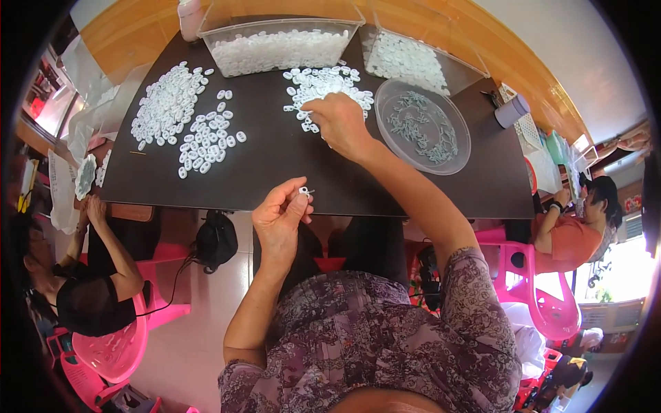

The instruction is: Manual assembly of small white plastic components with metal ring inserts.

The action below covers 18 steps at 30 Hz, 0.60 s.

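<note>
My left hand, just off the table's near edge, pinches a small white oval plastic piece between thumb and fingers. A thin grey pin sticks out of this piece. Reaching forward, my right hand has its bent fingertips at the near left side of a pile of white oval pieces. Whatever those fingers grip is too small to make out. To the right of that hand is a round clear tray with many small grey-green pins scattered in it.
Two clear bins of white pieces stand at the back of the dark table. Two more piles of white pieces lie on the left. A grey cup is at the right edge. People sit on both sides, near pink chairs.
</note>
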Each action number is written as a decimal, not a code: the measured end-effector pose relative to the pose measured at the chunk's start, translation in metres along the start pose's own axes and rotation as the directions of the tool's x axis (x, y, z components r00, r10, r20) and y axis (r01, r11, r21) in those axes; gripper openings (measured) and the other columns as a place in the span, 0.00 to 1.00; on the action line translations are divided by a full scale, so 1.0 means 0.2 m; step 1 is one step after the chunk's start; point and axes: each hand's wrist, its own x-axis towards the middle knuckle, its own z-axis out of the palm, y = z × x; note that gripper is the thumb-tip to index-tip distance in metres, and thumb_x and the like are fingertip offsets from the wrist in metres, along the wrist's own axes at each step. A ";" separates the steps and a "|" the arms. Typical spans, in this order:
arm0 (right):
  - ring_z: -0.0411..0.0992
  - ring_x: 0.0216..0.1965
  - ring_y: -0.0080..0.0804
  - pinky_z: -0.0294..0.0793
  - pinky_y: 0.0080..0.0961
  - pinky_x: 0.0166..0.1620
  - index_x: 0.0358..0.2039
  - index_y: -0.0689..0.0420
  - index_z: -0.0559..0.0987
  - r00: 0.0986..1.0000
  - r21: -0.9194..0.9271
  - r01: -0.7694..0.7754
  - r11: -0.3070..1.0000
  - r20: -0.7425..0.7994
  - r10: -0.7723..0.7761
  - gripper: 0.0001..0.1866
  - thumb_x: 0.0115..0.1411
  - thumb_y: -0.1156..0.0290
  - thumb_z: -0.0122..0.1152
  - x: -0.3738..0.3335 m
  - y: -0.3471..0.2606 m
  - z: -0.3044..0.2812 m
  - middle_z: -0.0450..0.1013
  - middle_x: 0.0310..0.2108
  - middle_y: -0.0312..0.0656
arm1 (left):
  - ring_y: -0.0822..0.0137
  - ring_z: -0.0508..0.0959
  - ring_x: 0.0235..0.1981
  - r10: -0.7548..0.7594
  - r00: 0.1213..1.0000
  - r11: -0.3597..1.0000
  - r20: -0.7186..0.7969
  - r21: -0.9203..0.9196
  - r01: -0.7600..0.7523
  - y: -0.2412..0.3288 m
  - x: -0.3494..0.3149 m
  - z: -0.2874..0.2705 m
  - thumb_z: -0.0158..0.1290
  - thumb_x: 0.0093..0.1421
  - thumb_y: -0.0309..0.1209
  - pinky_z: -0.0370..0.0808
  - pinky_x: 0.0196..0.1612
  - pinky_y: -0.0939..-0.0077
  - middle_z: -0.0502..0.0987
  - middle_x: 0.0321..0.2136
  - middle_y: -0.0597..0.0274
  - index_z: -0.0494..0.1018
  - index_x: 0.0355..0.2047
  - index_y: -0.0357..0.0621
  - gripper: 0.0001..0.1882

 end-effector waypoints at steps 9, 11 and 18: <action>0.66 0.30 0.44 0.67 0.37 0.31 0.25 0.51 0.79 0.980 -0.226 0.147 0.963 0.168 -0.110 0.05 0.45 0.75 0.59 0.09 0.06 0.12 0.67 0.23 0.45 | 0.74 0.74 0.23 -0.068 0.998 0.995 0.000 -0.067 0.068 0.01 0.02 -0.02 0.53 0.56 0.22 0.71 0.24 0.84 0.76 0.26 0.58 0.73 0.40 0.31 0.11; 0.66 0.30 0.45 0.67 0.37 0.32 0.25 0.53 0.77 0.978 -0.213 0.160 0.964 0.167 -0.125 0.05 0.44 0.76 0.59 0.11 0.05 0.12 0.67 0.24 0.45 | 0.74 0.74 0.23 -0.065 0.998 0.995 0.002 -0.081 0.065 0.01 0.02 -0.02 0.53 0.56 0.22 0.71 0.24 0.84 0.76 0.26 0.58 0.73 0.40 0.30 0.11; 0.68 0.33 0.46 0.67 0.37 0.34 0.27 0.56 0.74 0.980 -0.178 0.138 0.974 0.169 -0.108 0.06 0.45 0.77 0.59 0.10 0.02 0.08 0.70 0.27 0.47 | 0.73 0.74 0.22 -0.058 0.998 0.994 0.003 -0.097 0.058 0.01 0.03 -0.03 0.54 0.56 0.22 0.71 0.24 0.83 0.76 0.26 0.57 0.74 0.39 0.30 0.11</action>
